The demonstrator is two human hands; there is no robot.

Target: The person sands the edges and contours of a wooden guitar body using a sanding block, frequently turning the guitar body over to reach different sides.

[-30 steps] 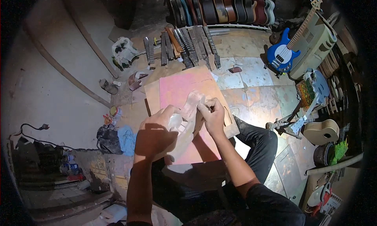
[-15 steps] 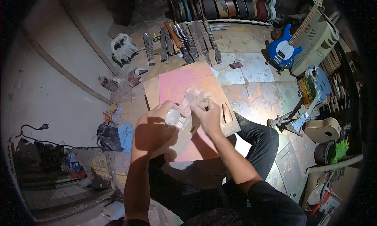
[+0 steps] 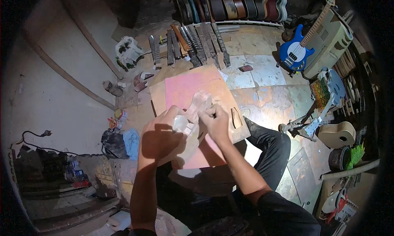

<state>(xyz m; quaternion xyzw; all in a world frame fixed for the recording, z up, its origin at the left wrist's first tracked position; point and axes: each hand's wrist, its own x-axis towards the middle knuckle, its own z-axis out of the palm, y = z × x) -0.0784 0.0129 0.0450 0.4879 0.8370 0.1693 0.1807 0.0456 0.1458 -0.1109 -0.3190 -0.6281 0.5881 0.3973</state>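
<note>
While the left hand [image 3: 161,136] grips a pale unfinished wooden guitar body [image 3: 192,120], the right hand [image 3: 215,122] pinches its upper edge above a pink rectangular board [image 3: 189,86].

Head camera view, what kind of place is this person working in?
Probably a guitar-making or repair workshop. A row of dark guitar necks lies on the floor, guitar bodies in several colours stand in a rack behind them, and a blue electric bass guitar leans nearby.

Workshop floor [image 3: 266,92] of worn, stained panels, brightly lit at centre, dark toward the edges. Row of guitar necks [image 3: 193,43] laid out; guitar bodies [image 3: 230,0] racked behind. Blue electric guitar [image 3: 295,53] leaning at right, pale wall [image 3: 45,92] at left.
</note>
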